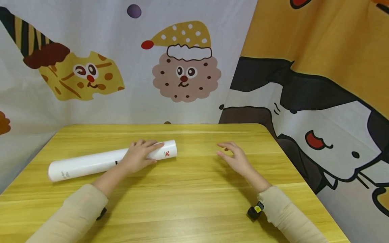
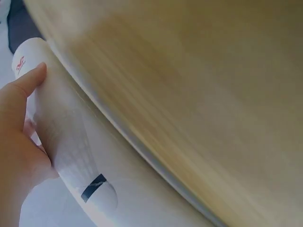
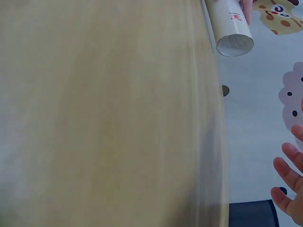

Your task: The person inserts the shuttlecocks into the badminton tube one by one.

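Observation:
A long white shuttlecock tube [image 1: 88, 165] lies slantwise over the left half of the table, with a small red logo near its right end. My left hand [image 1: 138, 157] grips it near that end, thumb on the near side and fingers over the top. The left wrist view shows a shuttlecock picture printed on the tube [image 2: 71, 137] beside the hand [image 2: 23, 137]. To the right, my right hand [image 1: 237, 160] hovers over the table with loosely bent fingers and holds nothing. In the right wrist view the tube's round end [image 3: 235, 45] faces the camera.
The wood-grain table [image 1: 194, 202] has rounded far corners. A white curtain with cartoon prints [image 1: 186, 79] hangs behind it, and an orange, black and white cartoon cloth [image 1: 328, 135] hangs along the right side. A small black device [image 1: 255, 212] sits at my right wrist.

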{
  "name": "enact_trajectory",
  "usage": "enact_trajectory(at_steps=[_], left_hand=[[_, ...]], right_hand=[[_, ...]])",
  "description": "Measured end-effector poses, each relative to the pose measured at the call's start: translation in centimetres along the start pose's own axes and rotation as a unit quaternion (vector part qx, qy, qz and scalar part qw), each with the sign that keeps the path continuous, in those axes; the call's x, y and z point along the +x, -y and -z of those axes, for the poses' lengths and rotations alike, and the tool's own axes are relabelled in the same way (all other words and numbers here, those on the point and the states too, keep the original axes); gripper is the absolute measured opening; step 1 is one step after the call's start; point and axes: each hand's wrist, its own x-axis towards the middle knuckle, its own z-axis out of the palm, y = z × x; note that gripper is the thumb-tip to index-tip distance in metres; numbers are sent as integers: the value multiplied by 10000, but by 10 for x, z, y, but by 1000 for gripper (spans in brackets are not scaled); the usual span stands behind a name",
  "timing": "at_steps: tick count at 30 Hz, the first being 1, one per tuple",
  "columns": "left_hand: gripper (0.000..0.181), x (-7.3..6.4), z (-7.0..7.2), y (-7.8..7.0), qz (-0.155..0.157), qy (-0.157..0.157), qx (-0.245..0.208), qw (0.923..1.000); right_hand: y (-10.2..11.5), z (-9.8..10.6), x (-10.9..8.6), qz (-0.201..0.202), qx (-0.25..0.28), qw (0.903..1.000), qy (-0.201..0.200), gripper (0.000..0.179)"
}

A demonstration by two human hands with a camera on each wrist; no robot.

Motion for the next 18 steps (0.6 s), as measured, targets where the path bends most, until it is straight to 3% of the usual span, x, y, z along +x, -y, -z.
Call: enact_trajectory(at_steps=[8, 18], left_hand=[[74, -5, -4, 0, -48, 55, 139, 9999], [77, -6, -2, 3, -19, 106, 82, 9999]], right_hand=[[0, 2, -6, -184, -47, 9997, 142, 38], [-2, 4, -5, -31, -164, 9997, 184, 39]])
